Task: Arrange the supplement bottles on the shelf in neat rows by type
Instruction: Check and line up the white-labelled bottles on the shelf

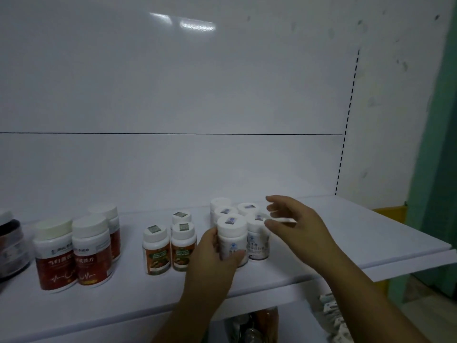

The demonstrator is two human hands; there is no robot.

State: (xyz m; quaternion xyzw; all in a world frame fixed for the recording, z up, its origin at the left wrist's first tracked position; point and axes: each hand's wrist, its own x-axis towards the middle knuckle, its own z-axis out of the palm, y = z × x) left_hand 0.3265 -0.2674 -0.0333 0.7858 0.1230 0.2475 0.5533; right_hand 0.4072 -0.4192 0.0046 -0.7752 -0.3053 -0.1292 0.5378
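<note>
Three bunches of supplement bottles are standing on the white shelf (346, 233) right now. On the left there are three big red-label bottles (91, 253) with white caps, two near and one tucked behind them. In the middle are three small orange-label bottles (157, 248), two side by side at the near end and one farther back. Right of those is a tight cluster of five white bottles (248, 207) with little stickers on the caps, all upright and pretty much touching each other. The left hand (212, 256) comes in from below and grips the near-left white bottle (231, 231) of that cluster, fingers round its left side and thumb across the label, with the bottle's base down on the shelf as far as I can see. The right hand (296, 226) hangs just right of the cluster, fingers spread and loose, holding nothing. It's blurry, so I honestly can't tell if the thumb is touching the near-right bottle or just beside it. A dark jar (11, 246) pokes in at the far left edge, and some small boxes (331, 308) sit below the shelf on the right.
</note>
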